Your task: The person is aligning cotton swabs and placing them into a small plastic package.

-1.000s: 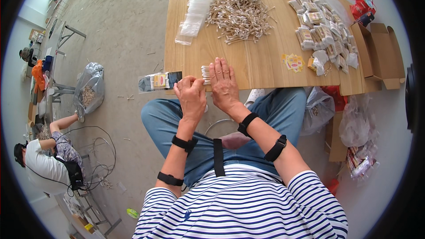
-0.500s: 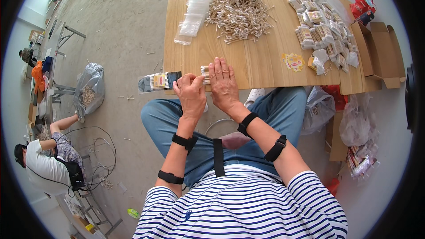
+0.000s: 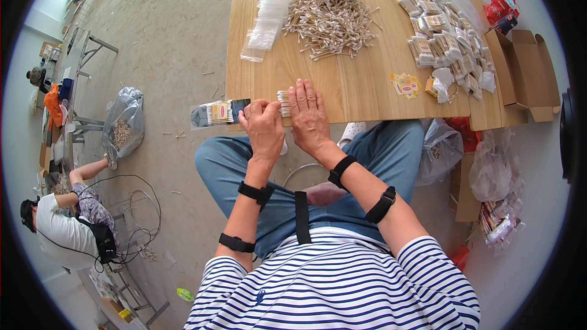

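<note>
Near the front edge of the wooden table, a small row of cotton swabs lies partly hidden between my hands. My right hand lies flat over the right part of this row, its fingers stretched out together. Beside the swabs' left ends, my left hand is closed with curled fingers; whatever its fingertips may pinch is hidden. Just left of it, a clear packet of cotton swabs with a yellow and red label overhangs the table's left corner.
Beyond my hands rises a loose heap of cotton swabs, beside a stack of clear plastic sleeves. Filled swab packets pile up at the right, near yellow cards and an open cardboard box. Another person sits at far left.
My left hand's fingers have shifted very slightly beside the swabs. My right hand stays flat in the same place.
</note>
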{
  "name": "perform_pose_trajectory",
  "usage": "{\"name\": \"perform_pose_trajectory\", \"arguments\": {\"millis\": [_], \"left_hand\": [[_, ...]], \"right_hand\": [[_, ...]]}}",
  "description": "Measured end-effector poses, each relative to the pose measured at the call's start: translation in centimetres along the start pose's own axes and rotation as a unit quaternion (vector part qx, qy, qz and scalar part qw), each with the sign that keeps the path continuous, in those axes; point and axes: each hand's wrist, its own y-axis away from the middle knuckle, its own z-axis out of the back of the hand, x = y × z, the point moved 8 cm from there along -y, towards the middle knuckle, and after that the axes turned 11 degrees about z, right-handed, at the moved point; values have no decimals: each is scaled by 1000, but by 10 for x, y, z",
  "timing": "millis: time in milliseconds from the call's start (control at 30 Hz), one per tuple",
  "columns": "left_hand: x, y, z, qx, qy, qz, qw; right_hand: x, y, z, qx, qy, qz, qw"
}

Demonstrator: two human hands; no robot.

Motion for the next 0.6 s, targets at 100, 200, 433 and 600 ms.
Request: {"name": "perform_pose_trajectory", "arguments": {"millis": [100,200,433,600], "left_hand": [[0,0,0,5,0,2,1000],[-3,-1,1,4,-6,-2,1000],[-1,-5,-1,2,-17,7,1000],[-1,-5,-1,5,-13,12,1000]], "right_hand": [[-1,0,0,1,-4,0,1000],[-1,0,0,-3,-2,1,1000],[0,0,1,-1,3,1,1000],[0,0,1,-1,6,0,1000]]}}
